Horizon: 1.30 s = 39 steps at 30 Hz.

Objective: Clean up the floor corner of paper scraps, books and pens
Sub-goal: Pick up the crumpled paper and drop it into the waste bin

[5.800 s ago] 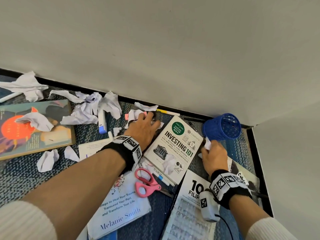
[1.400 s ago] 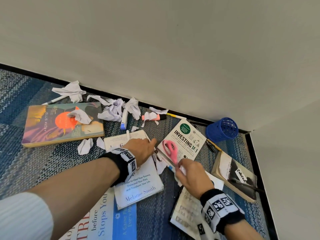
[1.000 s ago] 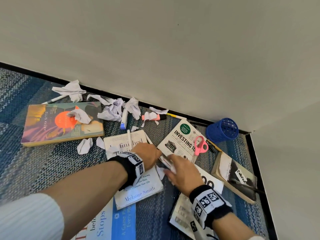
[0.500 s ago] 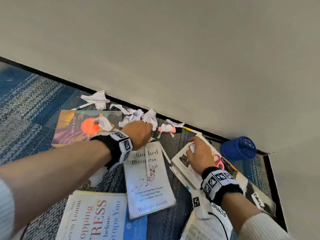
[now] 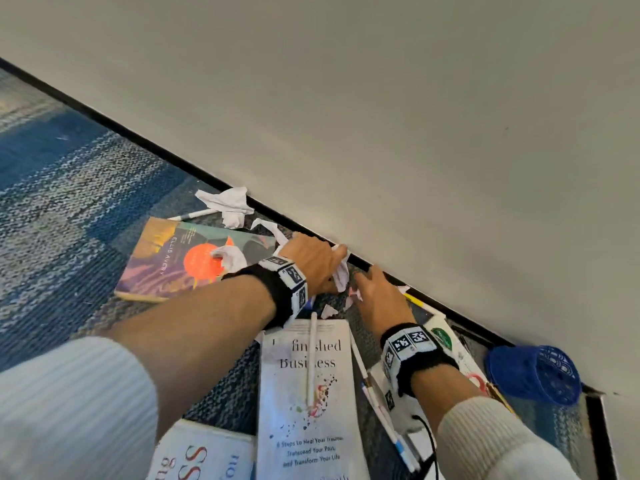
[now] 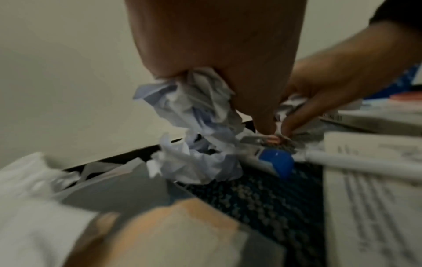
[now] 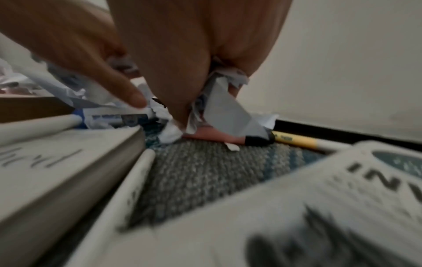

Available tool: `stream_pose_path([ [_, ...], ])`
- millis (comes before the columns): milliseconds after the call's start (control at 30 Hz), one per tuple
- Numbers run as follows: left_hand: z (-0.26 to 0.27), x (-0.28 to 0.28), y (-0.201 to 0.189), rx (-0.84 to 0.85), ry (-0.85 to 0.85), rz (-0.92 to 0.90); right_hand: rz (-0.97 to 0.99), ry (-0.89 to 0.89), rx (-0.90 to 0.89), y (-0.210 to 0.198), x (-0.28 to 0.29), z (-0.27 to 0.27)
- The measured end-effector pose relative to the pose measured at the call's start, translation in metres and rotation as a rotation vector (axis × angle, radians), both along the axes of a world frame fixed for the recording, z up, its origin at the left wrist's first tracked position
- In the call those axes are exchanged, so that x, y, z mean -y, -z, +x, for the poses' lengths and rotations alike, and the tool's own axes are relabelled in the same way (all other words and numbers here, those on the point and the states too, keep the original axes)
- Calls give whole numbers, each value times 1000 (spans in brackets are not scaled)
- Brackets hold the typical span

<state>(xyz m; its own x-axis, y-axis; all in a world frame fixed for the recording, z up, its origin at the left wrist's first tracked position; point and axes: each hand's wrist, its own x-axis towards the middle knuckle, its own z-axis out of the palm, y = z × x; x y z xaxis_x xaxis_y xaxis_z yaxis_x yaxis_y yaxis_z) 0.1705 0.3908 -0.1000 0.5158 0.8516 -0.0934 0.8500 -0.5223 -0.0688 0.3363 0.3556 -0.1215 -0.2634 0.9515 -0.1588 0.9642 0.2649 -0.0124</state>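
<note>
Your hands have moved from the books up to the skirting; your left hand [image 5: 313, 263] grips a paper wad [image 6: 200, 115], your right hand [image 5: 377, 296] pinches scraps [image 7: 219, 101] just beside it, over a pink marker [image 7: 217, 135]; paper-gathering has begun; books, pens remain behind your wrists.

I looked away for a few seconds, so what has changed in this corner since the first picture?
Both hands moved up to the wall. The left hand now grips crumpled paper scraps; the right hand, which held the pink scissors earlier and dropped them on the Investing book, now pinches a scrap over the pink highlighter. The blue pen cup stayed in the corner, and the Ellis Avery book stayed flat.
</note>
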Motion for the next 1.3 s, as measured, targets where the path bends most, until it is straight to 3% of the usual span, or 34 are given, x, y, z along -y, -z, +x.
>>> stream_pose_path([
  [167, 19, -1, 14, -40, -42, -34, 278, 218, -283, 7, 20, 25],
  [267, 24, -3, 18, -41, 21, -57, 376, 265, -255, 7, 23, 44],
  [367, 24, -5, 23, -26, 73, -69, 312, 219, -147, 8, 15, 54],
  [467, 21, -2, 29, 98, 51, -41, 222, 188, -30, 5, 6, 54],
  [700, -16, -7, 14, 567, -162, -174, 181, 134, 1, 9, -9, 46],
  [900, -45, -8, 8, 786, -277, -214, 239, 160, -215, -6, -6, 22],
  [1000, -52, -4, 1, 751, -281, -168, 203, 151, -347, -16, 9, 4],
  [1133, -68, 3, -3, 585, -340, -170, 87, 249, -440, -19, 24, -16],
  [1300, -88, 15, -7, 597, -347, -147, -72, 350, -230, -15, 36, -33],
])
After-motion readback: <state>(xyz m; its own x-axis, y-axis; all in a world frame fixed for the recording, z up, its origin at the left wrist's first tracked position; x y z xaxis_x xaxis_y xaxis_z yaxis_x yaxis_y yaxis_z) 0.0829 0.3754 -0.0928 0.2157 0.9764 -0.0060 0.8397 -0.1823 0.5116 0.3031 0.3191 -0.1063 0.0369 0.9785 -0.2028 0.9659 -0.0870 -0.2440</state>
